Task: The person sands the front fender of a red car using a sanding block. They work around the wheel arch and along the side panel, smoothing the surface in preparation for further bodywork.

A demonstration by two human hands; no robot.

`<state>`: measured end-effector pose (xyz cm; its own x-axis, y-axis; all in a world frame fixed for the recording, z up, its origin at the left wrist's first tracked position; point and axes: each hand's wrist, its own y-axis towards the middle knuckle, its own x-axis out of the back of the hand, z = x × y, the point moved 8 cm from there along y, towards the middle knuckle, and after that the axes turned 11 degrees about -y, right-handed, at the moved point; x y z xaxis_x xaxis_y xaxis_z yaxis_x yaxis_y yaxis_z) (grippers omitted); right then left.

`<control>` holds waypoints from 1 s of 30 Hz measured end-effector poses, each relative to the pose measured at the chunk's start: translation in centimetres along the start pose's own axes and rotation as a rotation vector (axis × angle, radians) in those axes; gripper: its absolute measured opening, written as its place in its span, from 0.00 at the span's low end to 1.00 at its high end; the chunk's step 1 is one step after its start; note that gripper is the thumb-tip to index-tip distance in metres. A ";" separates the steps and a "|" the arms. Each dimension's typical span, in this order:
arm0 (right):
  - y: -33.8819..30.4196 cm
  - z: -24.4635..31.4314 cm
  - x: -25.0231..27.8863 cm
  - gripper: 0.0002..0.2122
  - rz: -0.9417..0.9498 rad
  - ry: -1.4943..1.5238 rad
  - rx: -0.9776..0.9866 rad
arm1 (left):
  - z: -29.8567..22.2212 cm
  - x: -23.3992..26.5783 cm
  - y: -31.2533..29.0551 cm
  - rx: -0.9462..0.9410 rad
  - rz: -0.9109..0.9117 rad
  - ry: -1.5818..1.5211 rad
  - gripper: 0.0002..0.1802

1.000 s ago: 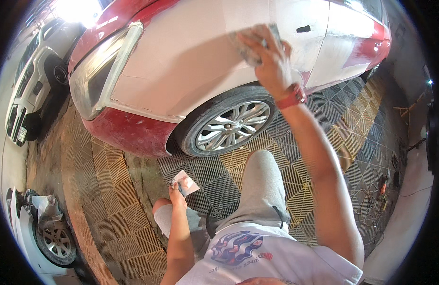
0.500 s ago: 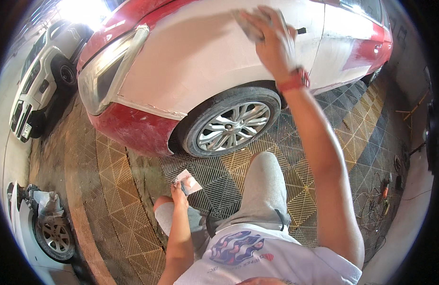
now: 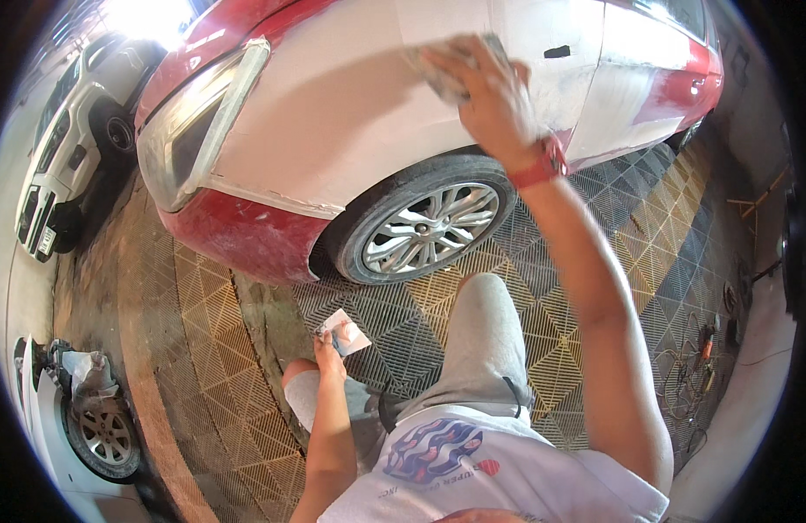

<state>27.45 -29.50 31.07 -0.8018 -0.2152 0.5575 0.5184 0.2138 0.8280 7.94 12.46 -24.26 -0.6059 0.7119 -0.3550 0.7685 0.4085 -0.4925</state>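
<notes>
Lower on the fender [image 3: 333,122] than half a second ago, right hand [image 3: 497,105] grips a pad [image 3: 443,80], best kept flat; left hand [image 3: 328,356] pinches a card [image 3: 354,337].

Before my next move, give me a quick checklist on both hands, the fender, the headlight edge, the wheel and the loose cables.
1. Right hand has the grey pad: ok, though both are blurred.
2. Left hand has the pale sheet: ok, held well below the fender.
3. Fender surface even: cannot tell; shadow crosses it.
4. Tape strip along the headlight edge: ok, in place.
5. Front wheel covered: not ok, tyre and rim are bare.
6. Loose cables away from both hands: ok, on the floor at right.
</notes>
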 end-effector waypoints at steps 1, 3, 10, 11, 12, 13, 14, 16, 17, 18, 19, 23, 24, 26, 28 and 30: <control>-2.2 0.4 -0.1 0.36 0.038 0.008 -0.021 | 0.3 0.0 0.3 -0.003 0.005 0.006 0.22; -7.1 0.3 -1.4 0.38 0.044 -0.037 -0.025 | 0.6 -0.1 0.8 -0.011 0.017 0.021 0.22; -11.0 -1.6 -1.0 0.37 0.079 -0.039 -0.084 | 0.8 0.2 1.2 0.015 -0.001 0.027 0.27; -9.7 -3.1 0.0 0.35 0.005 -0.040 -0.111 | 0.6 0.4 1.2 -0.001 -0.010 0.058 0.28; -8.2 -4.6 1.5 0.33 -0.069 -0.049 -0.136 | 0.9 0.1 1.2 -0.011 -0.011 0.083 0.29; -6.8 -6.0 2.9 0.31 -0.146 -0.053 -0.161 | 1.1 -0.3 1.3 -0.005 0.023 0.041 0.29; -4.5 -7.4 3.7 0.32 -0.164 -0.040 -0.187 | 0.9 0.0 1.5 -0.004 0.048 0.004 0.30; -0.3 -10.5 3.6 0.34 -0.254 -0.013 -0.107 | 1.1 -0.4 1.5 0.025 0.056 -0.026 0.30; 1.9 -11.2 3.8 0.34 -0.214 -0.007 -0.097 | 1.2 -0.8 1.1 0.049 0.033 -0.022 0.30; 3.8 -9.4 5.3 0.25 -0.246 0.000 -0.084 | 0.6 -0.5 0.6 0.061 -0.006 -0.021 0.30; 5.3 -8.1 7.1 0.17 -0.274 -0.012 -0.071 | 0.3 -1.4 0.0 0.050 0.018 -0.007 0.29; 7.7 -9.7 6.4 0.16 -0.270 -0.012 -0.058 | 0.1 -2.2 -0.3 0.023 0.034 0.054 0.26; 7.7 -9.6 6.0 0.16 -0.270 -0.011 -0.047 | 0.2 -1.9 -0.2 0.025 0.016 0.068 0.25; 7.1 -9.3 5.2 0.16 -0.266 -0.026 -0.029 | 0.3 -1.5 -0.2 0.015 0.019 0.044 0.25; 4.9 -7.8 4.6 0.17 -0.265 -0.052 -0.013 | -0.2 -1.4 -0.7 0.019 0.000 0.026 0.26; 0.3 -9.2 1.1 0.29 -0.241 -0.051 -0.015 | -0.3 -2.2 -1.3 0.050 -0.022 0.015 0.29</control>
<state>29.44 -38.46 32.47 -0.9168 -0.2096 0.3400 0.3141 0.1476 0.9379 8.34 10.52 -22.58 -0.6193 0.7117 -0.3317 0.7433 0.3953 -0.5397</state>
